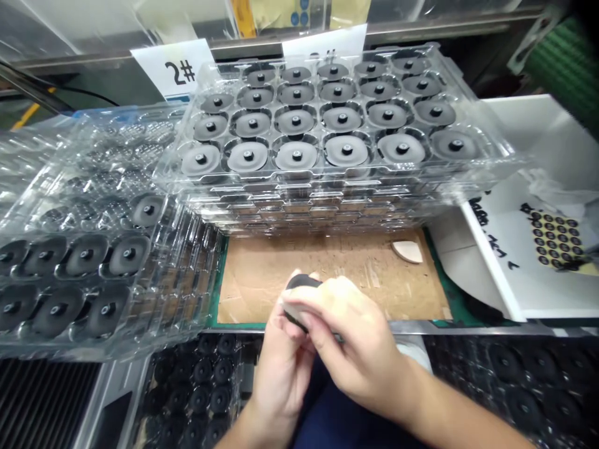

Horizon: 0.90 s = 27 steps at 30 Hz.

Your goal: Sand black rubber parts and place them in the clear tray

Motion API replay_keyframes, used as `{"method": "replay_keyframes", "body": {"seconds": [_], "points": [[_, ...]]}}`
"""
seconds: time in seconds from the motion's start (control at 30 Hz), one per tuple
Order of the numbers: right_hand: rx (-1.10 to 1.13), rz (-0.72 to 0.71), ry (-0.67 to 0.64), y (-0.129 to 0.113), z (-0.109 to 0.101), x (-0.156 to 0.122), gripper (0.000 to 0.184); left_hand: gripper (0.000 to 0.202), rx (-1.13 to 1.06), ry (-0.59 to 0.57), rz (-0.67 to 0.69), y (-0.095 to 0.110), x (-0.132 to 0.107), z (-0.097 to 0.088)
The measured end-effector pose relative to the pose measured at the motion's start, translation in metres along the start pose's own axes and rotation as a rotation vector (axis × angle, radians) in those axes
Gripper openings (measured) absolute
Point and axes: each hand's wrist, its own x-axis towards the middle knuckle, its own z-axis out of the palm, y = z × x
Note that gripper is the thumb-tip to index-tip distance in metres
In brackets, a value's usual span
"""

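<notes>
My left hand (pixel 283 355) is closed around a dark round part (pixel 303 280), held above the front edge of the cardboard. Fingers hide most of that part. My right hand (pixel 355 343) is closed in a pinch on a pale flat piece (pixel 296 313), which lies against the dark part's side. A similar pale wedge-shaped piece (pixel 408 251) rests on the cardboard sheet (pixel 262 274), to the right of my hands. Beyond them stands a stack of clear plastic trays (pixel 299 181); its top tray holds rows of dark round parts with a small stem in the middle.
To the left, another stack of clear trays (pixel 178 274) is partly filled with similar dark parts. A white bin (pixel 496 262) on the right holds a sheet of small round stickers (pixel 556 240). More filled trays (pixel 201 399) sit below the metal bench edge. A "2#" paper sign (pixel 180 68) hangs behind.
</notes>
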Motion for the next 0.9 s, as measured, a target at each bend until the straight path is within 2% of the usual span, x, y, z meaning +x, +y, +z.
{"method": "replay_keyframes", "body": {"seconds": [0.1, 0.13, 0.27, 0.33, 0.4, 0.43, 0.5, 0.57, 0.63, 0.73, 0.8, 0.9], "points": [[0.030, 0.033, -0.238, -0.006, 0.002, 0.005, 0.022, 0.055, 0.024, 0.026, -0.027, 0.002, -0.001, -0.004], [0.023, 0.043, -0.276, -0.005, 0.003, 0.006, 0.022, 0.056, 0.024, 0.035, -0.036, 0.002, -0.001, -0.004], [-0.046, -0.038, -0.095, -0.001, 0.006, 0.002, 0.024, 0.057, 0.028, -0.009, -0.072, 0.003, -0.002, -0.001], [0.000, -0.007, -0.116, 0.004, 0.003, -0.008, 0.023, 0.057, 0.043, -0.001, -0.053, 0.005, -0.002, 0.000], [0.066, 0.110, -0.199, 0.015, -0.004, -0.021, 0.022, 0.056, 0.025, 0.024, -0.042, 0.008, -0.001, -0.002], [0.081, 0.190, -0.201, 0.023, -0.007, -0.028, 0.021, 0.056, 0.005, 0.028, -0.043, 0.009, 0.000, -0.003], [0.068, 0.351, -0.120, 0.036, -0.014, -0.036, 0.019, 0.055, -0.034, 0.023, -0.048, 0.010, 0.001, -0.004], [0.036, 0.432, 0.009, 0.040, -0.017, -0.037, 0.017, 0.053, -0.041, 0.005, -0.049, 0.009, 0.000, -0.002], [0.027, 0.392, 0.097, 0.032, -0.016, -0.031, 0.017, 0.051, -0.033, -0.026, -0.034, 0.006, -0.001, 0.001], [0.040, 0.148, 0.102, 0.010, -0.007, -0.016, 0.020, 0.048, -0.015, -0.044, -0.038, 0.003, -0.002, 0.004], [0.042, 0.013, 0.018, -0.001, -0.002, -0.008, 0.021, 0.045, 0.008, -0.025, -0.044, 0.003, -0.003, 0.002], [0.074, 0.016, -0.201, -0.005, -0.001, -0.001, 0.020, 0.044, 0.030, -0.011, -0.046, 0.003, -0.003, 0.001]]}}
